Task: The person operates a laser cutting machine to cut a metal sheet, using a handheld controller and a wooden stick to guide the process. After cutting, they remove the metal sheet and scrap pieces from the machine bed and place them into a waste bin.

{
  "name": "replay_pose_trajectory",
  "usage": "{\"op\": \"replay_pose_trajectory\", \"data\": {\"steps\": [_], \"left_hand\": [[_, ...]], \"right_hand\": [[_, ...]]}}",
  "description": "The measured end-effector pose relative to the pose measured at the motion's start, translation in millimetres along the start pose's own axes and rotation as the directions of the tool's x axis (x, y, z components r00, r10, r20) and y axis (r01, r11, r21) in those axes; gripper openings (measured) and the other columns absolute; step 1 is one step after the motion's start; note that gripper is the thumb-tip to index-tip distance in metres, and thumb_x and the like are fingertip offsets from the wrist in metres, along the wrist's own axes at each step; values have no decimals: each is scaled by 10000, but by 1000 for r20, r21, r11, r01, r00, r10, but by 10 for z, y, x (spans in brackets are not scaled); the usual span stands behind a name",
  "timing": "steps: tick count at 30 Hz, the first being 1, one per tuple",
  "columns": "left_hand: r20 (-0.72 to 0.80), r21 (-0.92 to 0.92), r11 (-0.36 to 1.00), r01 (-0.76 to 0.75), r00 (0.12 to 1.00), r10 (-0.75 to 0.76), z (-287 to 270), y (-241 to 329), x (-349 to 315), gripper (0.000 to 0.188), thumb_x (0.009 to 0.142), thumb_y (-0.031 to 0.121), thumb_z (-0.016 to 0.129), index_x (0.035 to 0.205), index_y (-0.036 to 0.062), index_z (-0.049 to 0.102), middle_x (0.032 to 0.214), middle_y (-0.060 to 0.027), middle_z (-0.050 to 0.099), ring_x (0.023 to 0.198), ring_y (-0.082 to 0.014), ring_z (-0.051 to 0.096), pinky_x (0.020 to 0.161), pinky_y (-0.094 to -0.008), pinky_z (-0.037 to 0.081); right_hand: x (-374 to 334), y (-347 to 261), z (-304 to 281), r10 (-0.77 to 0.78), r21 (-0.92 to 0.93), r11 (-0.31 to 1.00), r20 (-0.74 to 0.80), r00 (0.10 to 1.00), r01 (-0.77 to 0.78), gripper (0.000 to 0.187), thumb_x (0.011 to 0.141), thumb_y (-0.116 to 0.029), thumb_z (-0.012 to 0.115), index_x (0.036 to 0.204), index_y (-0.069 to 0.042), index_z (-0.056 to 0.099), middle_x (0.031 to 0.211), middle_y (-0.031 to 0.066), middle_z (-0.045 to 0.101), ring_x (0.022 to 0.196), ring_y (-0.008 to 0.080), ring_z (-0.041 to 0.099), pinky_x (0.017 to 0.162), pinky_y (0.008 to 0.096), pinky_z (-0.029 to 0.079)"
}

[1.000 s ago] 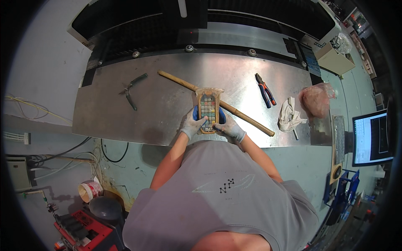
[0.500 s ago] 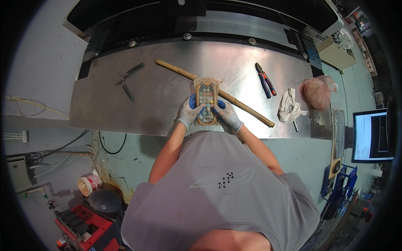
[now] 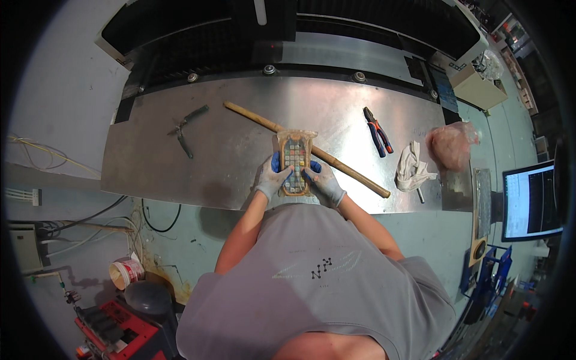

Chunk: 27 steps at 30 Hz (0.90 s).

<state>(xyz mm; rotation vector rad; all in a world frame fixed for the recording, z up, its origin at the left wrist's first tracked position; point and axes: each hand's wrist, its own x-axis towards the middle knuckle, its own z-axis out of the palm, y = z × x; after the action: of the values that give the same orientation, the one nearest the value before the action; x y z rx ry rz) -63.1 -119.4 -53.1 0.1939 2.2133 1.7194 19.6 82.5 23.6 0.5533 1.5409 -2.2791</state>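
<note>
Two gloved hands at frame centre, clasping a handheld keypad controller (image 3: pixel 295 164) by its lower half: left hand (image 3: pixel 274 178) wrapped on the left edge, right hand (image 3: pixel 324 183) on the right edge, thumbs laid over the lower coloured keys. Largest first: broad steel worktable (image 3: pixel 180 174) spanning the middle of the frame, bare and scuffed, with a dark machine bed (image 3: pixel 198 42) along the top. Next down in size, long wooden stick (image 3: pixel 348 175) running diagonally from upper centre to lower right, passing under the controller. Then pinkish bagged lump (image 3: pixel 451 146) at right, crumpled white rag (image 3: pixel 411 168) just beside it, red-handled pliers (image 3: pixel 377 130) above the rag, dark metal tool (image 3: pixel 185 127) at upper left. Smallest and central, the controller itself, wrapped in clear film or a pouch, upper end apparently resting on the stick, lower end in both palms. Likely light and rigid, a hard plastic shell with raised keys; probably slick where the film covers it, so best gripped at the narrow side edges near the bottom, as now, rather than across the key face. Moderately fragile by the look of it: keys and casing unlikely to tolerate a drop onto steel.
</note>
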Motion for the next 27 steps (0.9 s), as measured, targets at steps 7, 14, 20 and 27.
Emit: {"op": "replay_pose_trajectory", "data": {"steps": [7,14,20,27], "left_hand": [[-5,-2,1000,-1,1000,1,-15,146,-43,421,901,233,867,1250,35,743,1155,-109,804,1050,-203,754,962,-368,580],[-24,-181,983,7,1000,-12,43,42,-18,376,938,159,833,1264,3,729,1152,-105,802,1041,-175,746,943,-337,587],[-30,-108,993,51,998,-55,63,-64,40,375,941,158,826,1266,4,724,1131,-105,804,1014,-174,749,929,-338,592],[-8,-180,984,-5,1000,3,42,-44,20,387,951,173,834,1279,3,718,1147,-98,799,1014,-170,747,925,-333,591]], "right_hand": [[50,62,-71,21,-42,999,-4,1000,-21,217,1101,-204,643,1245,-70,734,1103,-14,693,960,64,601,763,262,506],[29,56,-60,-19,67,998,38,999,16,294,1108,-227,657,1350,-64,691,1169,13,730,989,89,674,777,279,557],[-79,-89,-35,33,-57,998,13,999,-32,275,1109,-232,662,1293,-42,740,1144,23,742,989,98,681,816,304,578],[-90,-110,-46,-16,-138,990,52,999,23,286,1118,-224,652,1321,-40,734,1181,26,739,1044,98,684,857,306,583]]}}
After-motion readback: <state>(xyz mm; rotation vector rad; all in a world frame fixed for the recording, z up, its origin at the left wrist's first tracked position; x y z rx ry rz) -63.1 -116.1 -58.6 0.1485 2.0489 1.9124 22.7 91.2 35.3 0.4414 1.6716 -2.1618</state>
